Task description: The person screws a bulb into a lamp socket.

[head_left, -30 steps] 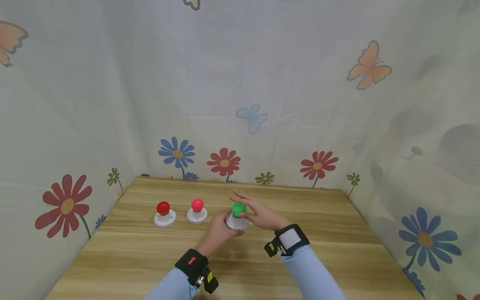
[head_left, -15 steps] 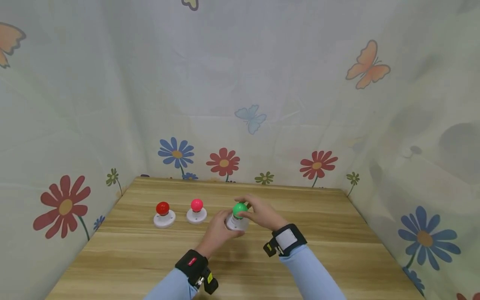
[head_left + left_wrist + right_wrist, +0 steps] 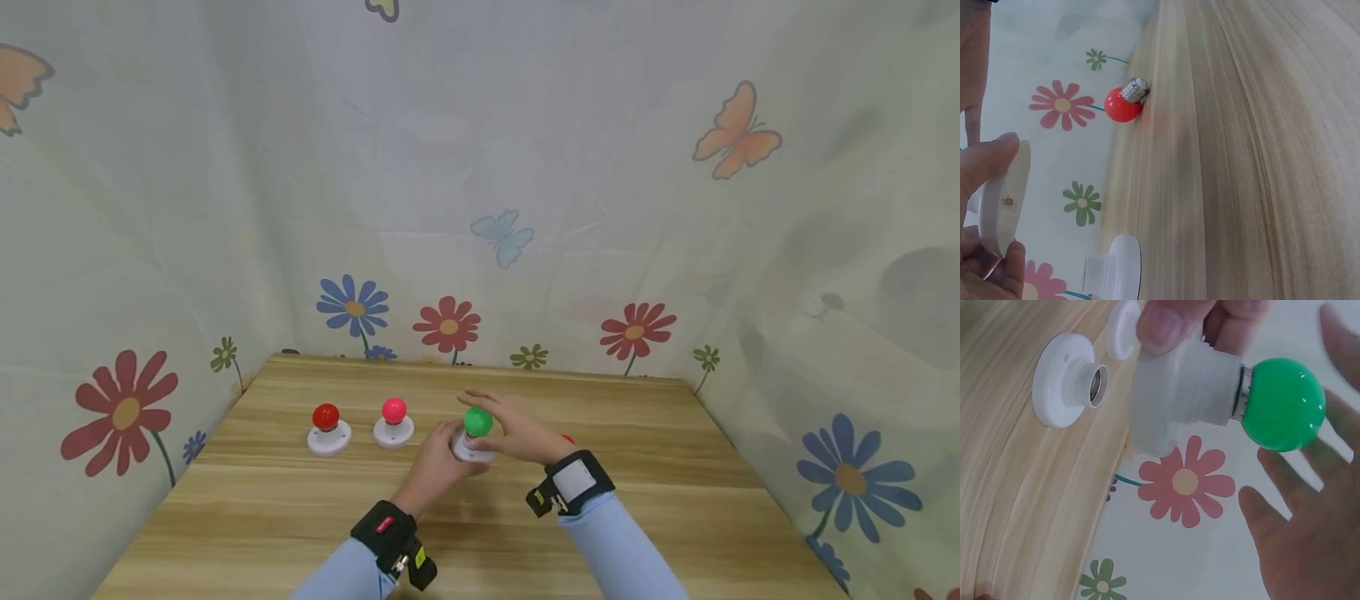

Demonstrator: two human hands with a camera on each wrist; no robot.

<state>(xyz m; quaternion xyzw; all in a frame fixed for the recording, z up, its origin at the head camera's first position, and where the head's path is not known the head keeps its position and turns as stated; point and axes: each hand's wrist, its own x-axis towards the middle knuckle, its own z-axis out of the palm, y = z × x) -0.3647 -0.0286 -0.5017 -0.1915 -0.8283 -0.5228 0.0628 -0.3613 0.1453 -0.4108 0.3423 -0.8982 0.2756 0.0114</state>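
The green bulb is seated in a white socket above the wooden table, right of the pink bulb. The socket is gripped by the left hand. The bulb is touched by the right hand, whose fingers are spread.
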